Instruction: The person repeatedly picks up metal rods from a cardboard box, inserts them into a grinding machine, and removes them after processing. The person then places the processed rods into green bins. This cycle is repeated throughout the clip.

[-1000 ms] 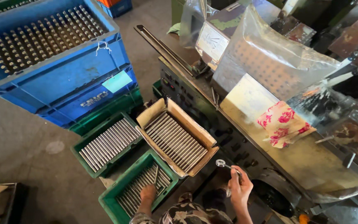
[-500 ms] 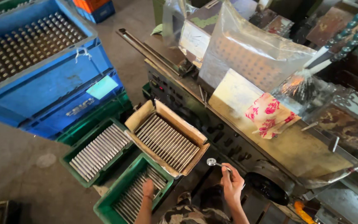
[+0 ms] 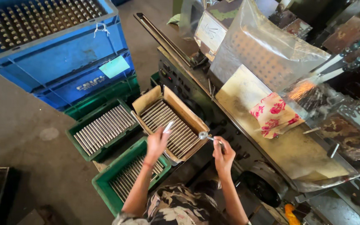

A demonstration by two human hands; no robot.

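My left hand (image 3: 156, 142) is closed on one metal rod (image 3: 168, 126). The rod is slim, round, bright steel with a smooth finish. Its long axis slants: the free end points up and away from the grip, toward the machine; the lower end is hidden in the fingers. The rod sits directly over the cardboard box (image 3: 169, 121), an open brown tray with raised flaps, filled with like rods laid side by side in one layer.

My right hand (image 3: 223, 154) is closed on a small metal tool (image 3: 207, 136) with a round, shiny head. The head projects up and to the left of that grip, toward the rod; tool and rod are near each other, not touching.

Half a second ago the left hand lay low on the near green crate (image 3: 105, 188) and held nothing; it has risen to the box and now carries the rod. The right hand has kept its hold.

Below the left grip stands that ribbed plastic crate of rods. A second green crate (image 3: 89, 121) stands to its left. Right of the right grip lies the worn metal surface (image 3: 296, 150) with a red floral cloth (image 3: 274, 114).
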